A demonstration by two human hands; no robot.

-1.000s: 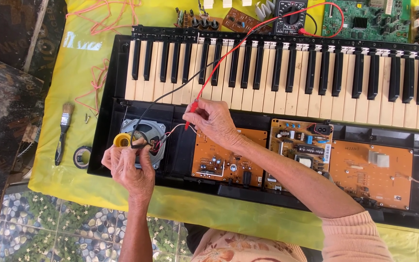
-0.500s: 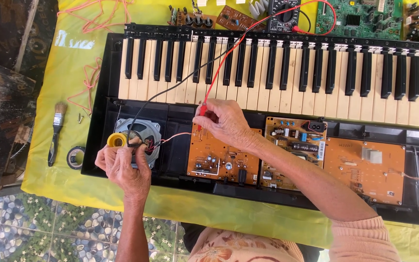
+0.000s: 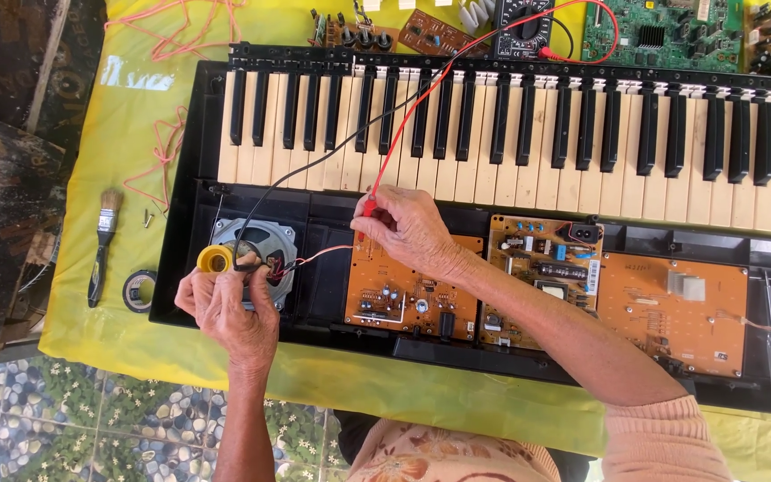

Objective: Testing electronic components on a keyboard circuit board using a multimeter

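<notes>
While the opened keyboard [image 3: 510, 134] lies on a yellow cloth [image 3: 127, 125], left hand [image 3: 225, 303] fingers grip a yellow tape roll [image 3: 215, 260] and black probe over the round grey speaker [image 3: 261, 245] | right hand [image 3: 408, 228] fingers pinch the red probe [image 3: 368, 210] beside an orange circuit board [image 3: 408, 290] | black-handled brush [image 3: 103, 245] left on cloth

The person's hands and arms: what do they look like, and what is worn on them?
Both hands are bare: no gloves, rings or watch show. The left hand has a bare forearm. The right hand leads to a peach-pink ribbed knit sleeve pushed up the forearm.
</notes>
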